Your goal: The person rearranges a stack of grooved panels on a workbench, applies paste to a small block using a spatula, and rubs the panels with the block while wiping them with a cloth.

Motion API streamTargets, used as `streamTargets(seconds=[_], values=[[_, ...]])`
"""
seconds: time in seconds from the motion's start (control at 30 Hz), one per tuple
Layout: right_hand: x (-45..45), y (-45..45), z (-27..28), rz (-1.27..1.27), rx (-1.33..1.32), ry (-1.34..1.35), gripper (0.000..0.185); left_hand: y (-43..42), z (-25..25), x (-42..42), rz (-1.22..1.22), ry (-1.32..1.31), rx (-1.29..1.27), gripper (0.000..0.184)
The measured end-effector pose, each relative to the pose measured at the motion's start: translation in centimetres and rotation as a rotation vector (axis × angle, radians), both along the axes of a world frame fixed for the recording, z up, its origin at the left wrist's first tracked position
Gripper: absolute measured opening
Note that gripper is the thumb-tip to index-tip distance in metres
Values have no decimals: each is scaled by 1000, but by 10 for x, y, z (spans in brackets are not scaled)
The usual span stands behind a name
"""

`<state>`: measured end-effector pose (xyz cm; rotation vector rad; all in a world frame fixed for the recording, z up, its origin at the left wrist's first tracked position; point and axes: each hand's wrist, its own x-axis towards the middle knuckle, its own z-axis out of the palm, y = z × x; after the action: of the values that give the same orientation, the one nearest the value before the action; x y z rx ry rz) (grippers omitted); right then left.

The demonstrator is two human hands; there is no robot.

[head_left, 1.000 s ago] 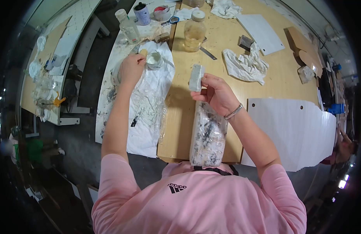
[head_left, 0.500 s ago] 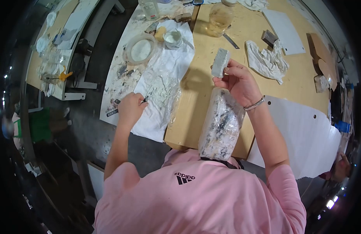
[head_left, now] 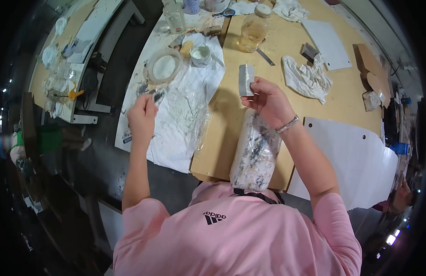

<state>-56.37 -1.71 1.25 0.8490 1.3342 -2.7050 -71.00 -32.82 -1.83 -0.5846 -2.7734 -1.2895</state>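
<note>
My right hand (head_left: 272, 105) pinches a small grey rectangular piece (head_left: 246, 80) by its right edge, holding it up over the far end of a plastic-wrapped block (head_left: 255, 154). This block is stained white and dark and lies lengthwise at the table's near edge. My left hand (head_left: 141, 116) is closed at the left of a white cloth (head_left: 169, 154); whatever its fingers hold is too small to make out. Crumpled clear plastic film (head_left: 187, 108) with pale smears covers part of the cloth. Beyond it are a round tub (head_left: 153, 69) with white contents and an open jar (head_left: 200, 56) of pale paste.
A jar of amber liquid (head_left: 253, 33), a flat metal strip (head_left: 266, 57) and a crumpled white rag (head_left: 309, 80) lie farther back. A white sheet with holes (head_left: 346, 161) covers the right side. A yellow sponge (head_left: 186, 48) sits by the paste jar.
My left hand has moved left and away from me, off the film. My right hand has shifted slightly left with the grey piece, which is now turned more upright.
</note>
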Motion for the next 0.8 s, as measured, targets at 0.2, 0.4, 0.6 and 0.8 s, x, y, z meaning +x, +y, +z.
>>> streamTargets(seconds=[0.2, 0.4, 0.6, 0.8], values=[[-12, -4, -1, 25, 6, -11, 16, 97, 7, -72, -140, 190, 87, 12], [-20, -3, 0, 9, 26, 9, 16, 150, -9, -95, -159, 471, -387, 11], [-30, 2, -6, -42, 31, 33, 16, 160, -11, -105, -279, 419, -434, 10], [-51, -2, -6, -74, 84, -49, 14, 158, -12, -107, -287, 338, -416, 8]])
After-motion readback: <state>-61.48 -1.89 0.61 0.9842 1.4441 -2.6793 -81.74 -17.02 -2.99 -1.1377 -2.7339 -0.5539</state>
